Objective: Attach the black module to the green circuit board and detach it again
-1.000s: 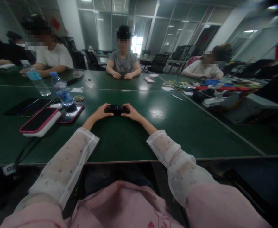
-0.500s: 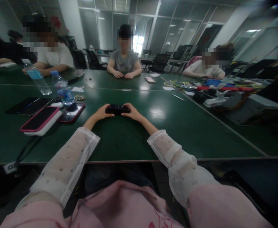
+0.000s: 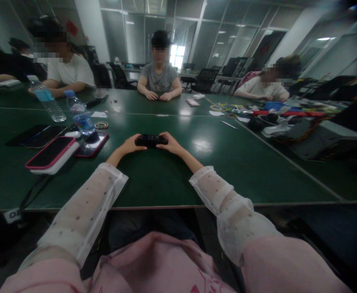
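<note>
A small black handheld device (image 3: 151, 141) with a dark screen on its upper face is at the middle of the green table (image 3: 154, 179). My left hand (image 3: 132, 144) grips its left end, the thumb along the near side. On the other end, my right hand (image 3: 170, 143) is closed in the same way. I cannot tell whether the device rests on the tabletop or is held just above it. Its exact kind is too dark to make out.
Left of my hands are a pink-edged phone (image 3: 52, 152) on a white block, another phone (image 3: 92, 145), two water bottles (image 3: 48, 99) and a tape roll (image 3: 101, 125). A pen (image 3: 229, 125), cables and a metal box (image 3: 327, 138) are rightward. Several people sit opposite.
</note>
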Demonstrator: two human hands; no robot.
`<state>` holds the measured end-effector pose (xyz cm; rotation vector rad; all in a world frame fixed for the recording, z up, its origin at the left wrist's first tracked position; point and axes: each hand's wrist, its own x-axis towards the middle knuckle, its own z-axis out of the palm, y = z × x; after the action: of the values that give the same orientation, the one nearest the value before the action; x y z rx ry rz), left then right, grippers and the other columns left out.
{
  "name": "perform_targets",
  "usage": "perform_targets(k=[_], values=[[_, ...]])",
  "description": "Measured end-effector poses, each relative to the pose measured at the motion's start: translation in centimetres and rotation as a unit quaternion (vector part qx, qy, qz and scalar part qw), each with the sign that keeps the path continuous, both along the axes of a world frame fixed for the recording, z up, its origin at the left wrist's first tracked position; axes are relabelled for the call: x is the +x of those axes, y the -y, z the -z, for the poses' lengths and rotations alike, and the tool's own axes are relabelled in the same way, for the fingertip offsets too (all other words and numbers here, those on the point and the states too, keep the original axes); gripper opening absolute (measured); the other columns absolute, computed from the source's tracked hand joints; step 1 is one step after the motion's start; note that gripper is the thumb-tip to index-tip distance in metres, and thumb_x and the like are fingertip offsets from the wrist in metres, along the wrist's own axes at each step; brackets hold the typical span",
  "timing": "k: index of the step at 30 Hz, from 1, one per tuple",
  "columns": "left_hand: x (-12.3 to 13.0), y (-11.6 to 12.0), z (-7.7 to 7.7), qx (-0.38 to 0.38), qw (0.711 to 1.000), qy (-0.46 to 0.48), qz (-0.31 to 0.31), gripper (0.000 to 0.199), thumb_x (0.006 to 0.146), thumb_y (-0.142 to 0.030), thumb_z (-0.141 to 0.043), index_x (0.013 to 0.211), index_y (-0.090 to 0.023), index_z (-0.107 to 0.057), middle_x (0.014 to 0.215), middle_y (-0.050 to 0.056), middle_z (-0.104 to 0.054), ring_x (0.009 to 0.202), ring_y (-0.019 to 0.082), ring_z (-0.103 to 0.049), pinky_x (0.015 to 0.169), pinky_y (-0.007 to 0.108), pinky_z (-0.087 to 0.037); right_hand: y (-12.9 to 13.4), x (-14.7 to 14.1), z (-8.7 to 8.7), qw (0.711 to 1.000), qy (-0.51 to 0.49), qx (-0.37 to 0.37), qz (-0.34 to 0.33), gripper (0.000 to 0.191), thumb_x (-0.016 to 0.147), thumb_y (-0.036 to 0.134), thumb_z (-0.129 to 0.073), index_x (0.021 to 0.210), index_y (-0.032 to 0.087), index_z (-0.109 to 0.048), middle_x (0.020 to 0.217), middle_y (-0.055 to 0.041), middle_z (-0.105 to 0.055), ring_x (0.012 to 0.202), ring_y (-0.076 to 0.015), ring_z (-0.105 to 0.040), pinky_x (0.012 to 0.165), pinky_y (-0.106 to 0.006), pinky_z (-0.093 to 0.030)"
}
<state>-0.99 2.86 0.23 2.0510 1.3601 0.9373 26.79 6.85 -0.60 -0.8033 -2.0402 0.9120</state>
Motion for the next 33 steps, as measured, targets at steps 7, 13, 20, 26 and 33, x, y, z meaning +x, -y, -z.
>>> perform_targets(k=[7,13,20,26,33], values=[[0.0,0.1,0.2,-0.025,0.999,0.025,0.0,0.08,0.06,-0.047,-0.087,0.129,-0.018,-0.057,0.13,0.015,-0.063,0.123,0.035,-0.059,0.108,0.052,-0.043,0.4,-0.1,-0.5,0.997,-0.054,-0.05,0.001,0.063,0.068,0.046,-0.082,0.117,0.023,-0.05,0.11,-0.0063,-0.064,0.106,-0.0258,-0.064,0.099,-0.05,-0.049],[0.2,0.3,-0.1,-0.026,0.999,0.022,-0.011,0.079,0.062,-0.048,-0.086,0.129,-0.016,-0.056,0.131,0.016,-0.063,0.125,0.036,-0.058,0.109,0.053,-0.042,0.9,-0.1,-1.1,0.994,-0.068,-0.081,0.0,0.063,0.067,0.044,-0.083,0.117,0.023,-0.05,0.109,-0.0066,-0.065,0.107,-0.0266,-0.064,0.1,-0.052,-0.049],[0.2,0.3,-0.3,-0.029,0.999,0.02,0.001,0.077,0.066,-0.046,-0.084,0.129,-0.013,-0.056,0.134,0.018,-0.061,0.125,0.034,-0.058,0.11,0.05,-0.042,1.2,-0.1,-1.6,0.986,-0.113,-0.118,0.006,0.066,0.063,0.046,-0.085,0.115,0.025,-0.05,0.11,-0.0053,-0.066,0.109,-0.0258,-0.064,0.102,-0.048,-0.049],[0.0,-0.1,0.0,-0.013,1.0,0.007,0.005,0.069,0.067,-0.045,-0.083,0.125,-0.015,-0.059,0.129,0.015,-0.065,0.12,0.032,-0.061,0.108,0.05,-0.044,1.9,-0.4,-2.6,0.978,-0.156,-0.131,0.035,0.068,0.059,0.05,-0.087,0.113,0.027,-0.052,0.111,-0.0043,-0.067,0.11,-0.0256,-0.063,0.1,-0.046,-0.05],[-0.3,-0.6,0.4,0.005,1.0,-0.006,0.02,0.066,0.069,-0.046,-0.082,0.124,-0.017,-0.06,0.126,0.013,-0.065,0.118,0.031,-0.062,0.104,0.049,-0.046,1.3,-0.2,-3.1,0.962,-0.204,-0.13,0.127,0.071,0.058,0.058,-0.084,0.112,0.022,-0.055,0.114,-0.0079,-0.065,0.112,-0.026,-0.062,0.101,-0.043,-0.049]])
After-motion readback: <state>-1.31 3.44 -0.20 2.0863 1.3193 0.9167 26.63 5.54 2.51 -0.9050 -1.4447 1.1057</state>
